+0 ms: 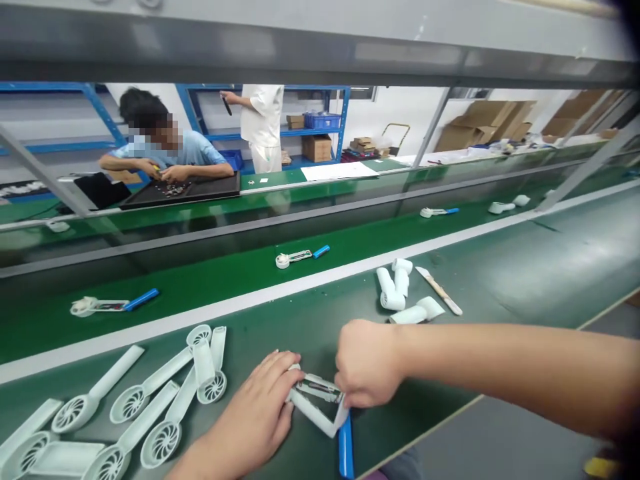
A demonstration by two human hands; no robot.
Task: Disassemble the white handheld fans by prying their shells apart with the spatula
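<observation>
In front of me, near the bench's front edge, a pale handheld fan body [314, 412] lies with its inner frame [320, 388] exposed. The fingers of my left hand [263, 407] wrap over its fan-head end, hiding most of that end. My right hand [370, 363] is closed in a pinch at the other end, where a pale part angles downward; its fingertips are partly hidden. Just below this hand a blue cylindrical battery [345, 448] lies against the bench. Several pale fan shell halves [163, 443] with slotted round heads are piled left of my left hand.
Behind my right hand are small pale fan parts [393, 290] and a knife-like tool [440, 291]. A green conveyor belt [225, 280] carries fan assemblies [295, 257] with blue batteries. Across it, a person [175, 150] works over a black tray [210, 189]. A grey beam [320, 53] spans overhead.
</observation>
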